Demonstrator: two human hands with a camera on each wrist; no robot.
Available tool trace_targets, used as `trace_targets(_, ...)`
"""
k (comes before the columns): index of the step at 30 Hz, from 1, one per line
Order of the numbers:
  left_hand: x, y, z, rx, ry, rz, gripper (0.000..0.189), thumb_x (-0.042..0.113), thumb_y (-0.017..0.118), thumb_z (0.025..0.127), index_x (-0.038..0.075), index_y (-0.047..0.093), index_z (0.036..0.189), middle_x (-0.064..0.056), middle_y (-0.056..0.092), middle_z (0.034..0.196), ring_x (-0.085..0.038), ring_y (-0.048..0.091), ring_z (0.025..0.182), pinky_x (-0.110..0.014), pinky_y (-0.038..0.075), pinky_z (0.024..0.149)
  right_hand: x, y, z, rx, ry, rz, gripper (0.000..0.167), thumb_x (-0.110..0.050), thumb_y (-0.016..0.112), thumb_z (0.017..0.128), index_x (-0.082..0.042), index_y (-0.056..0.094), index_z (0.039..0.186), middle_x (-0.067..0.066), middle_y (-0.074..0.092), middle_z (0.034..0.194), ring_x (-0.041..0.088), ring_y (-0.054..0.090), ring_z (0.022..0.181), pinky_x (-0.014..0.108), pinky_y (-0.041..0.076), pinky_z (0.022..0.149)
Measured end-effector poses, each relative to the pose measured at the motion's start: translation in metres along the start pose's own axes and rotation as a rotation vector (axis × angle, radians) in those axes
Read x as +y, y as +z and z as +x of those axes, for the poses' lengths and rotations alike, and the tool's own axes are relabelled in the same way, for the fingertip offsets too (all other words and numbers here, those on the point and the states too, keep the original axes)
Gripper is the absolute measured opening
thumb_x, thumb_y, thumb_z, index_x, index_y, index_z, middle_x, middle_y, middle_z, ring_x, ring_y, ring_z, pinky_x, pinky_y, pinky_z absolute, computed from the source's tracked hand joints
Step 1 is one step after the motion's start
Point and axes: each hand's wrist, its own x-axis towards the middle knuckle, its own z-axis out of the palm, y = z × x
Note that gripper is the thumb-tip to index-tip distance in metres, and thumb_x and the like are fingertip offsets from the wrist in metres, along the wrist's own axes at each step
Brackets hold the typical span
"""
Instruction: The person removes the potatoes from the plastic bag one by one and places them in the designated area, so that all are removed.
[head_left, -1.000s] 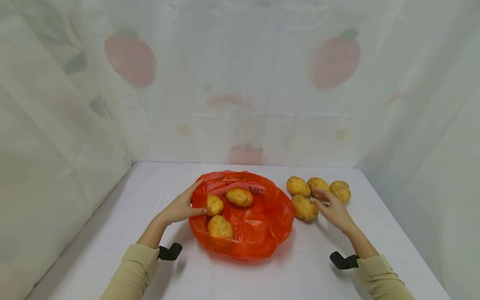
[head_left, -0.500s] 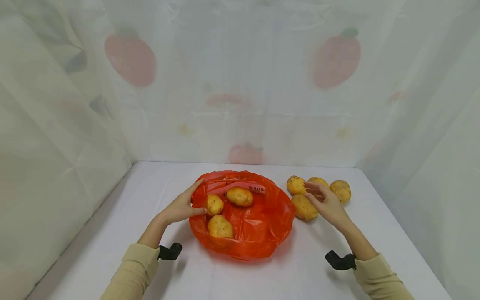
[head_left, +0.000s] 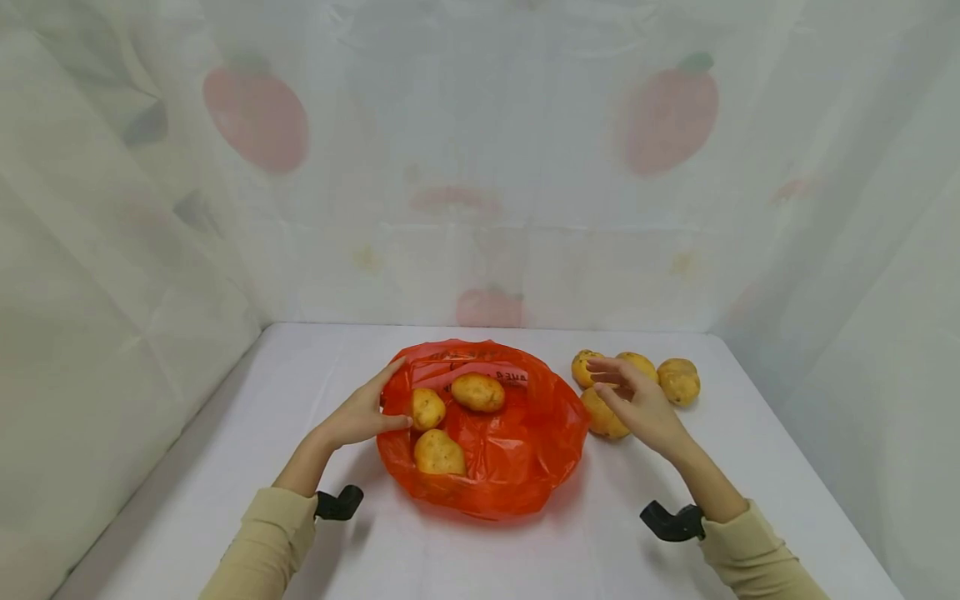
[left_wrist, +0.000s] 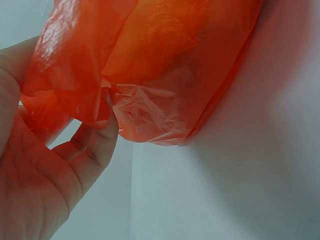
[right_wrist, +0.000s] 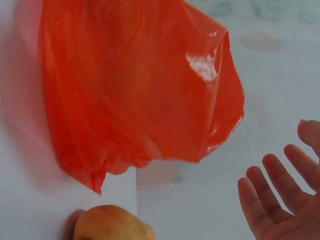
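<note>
A red plastic bag (head_left: pixel 517 454) stands with its mouth spread wide in the middle of the table. Inside lie three potatoes, one at the back (head_left: pixel 477 392) and two toward the left side. My left hand (head_left: pixel 358 417) grips the bag's left rim; in the left wrist view the fingers (left_wrist: pixel 97 145) curl at the film's edge. My right hand (head_left: pixel 645 412) hovers to the right of the bag, over a potato (head_left: pixel 602 421), holding nothing. The right wrist view shows its fingers (right_wrist: pixel 285 192) spread and apart from the bag.
Several potatoes are grouped on the white table (head_left: pixel 600 533) right of the bag, the farthest right one (head_left: pixel 678 382) standing apart. Pale printed curtains (head_left: pixel 480 167) enclose the back and both sides. A black wrist camera mount (head_left: pixel 672 522) juts from the right sleeve.
My right hand has moved left from among the potatoes toward the bag. The left hand stays on the rim, and the potatoes lie where they were.
</note>
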Motion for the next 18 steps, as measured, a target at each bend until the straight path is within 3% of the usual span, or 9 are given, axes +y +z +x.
trace_targets(6, -0.001, 0.000, 0.001, 0.002, 0.007, 0.009, 0.093, 0.018, 0.073, 0.078, 0.025, 0.013, 0.149, -0.011, 0.026, 0.149, -0.035, 0.037, 0.128, -0.049, 0.045, 0.092, -0.010, 0.004, 0.001, -0.039, -0.046, 0.044, 0.037, -0.016, 0.058, 0.091, -0.008, 0.051, 0.126, 0.011, 0.056, 0.122, 0.030, 0.056, 0.108, 0.017, 0.048, 0.084)
trace_targets(18, 0.000, 0.000, 0.000, 0.002, -0.007, 0.008, 0.093, 0.019, 0.073, 0.078, 0.026, 0.013, 0.148, -0.011, 0.025, 0.149, -0.036, 0.036, 0.129, -0.050, 0.045, 0.092, -0.024, 0.016, 0.000, -0.149, -0.023, 0.093, 0.036, -0.023, 0.056, 0.092, -0.017, 0.050, 0.127, 0.006, 0.056, 0.124, 0.024, 0.057, 0.109, 0.021, 0.050, 0.083)
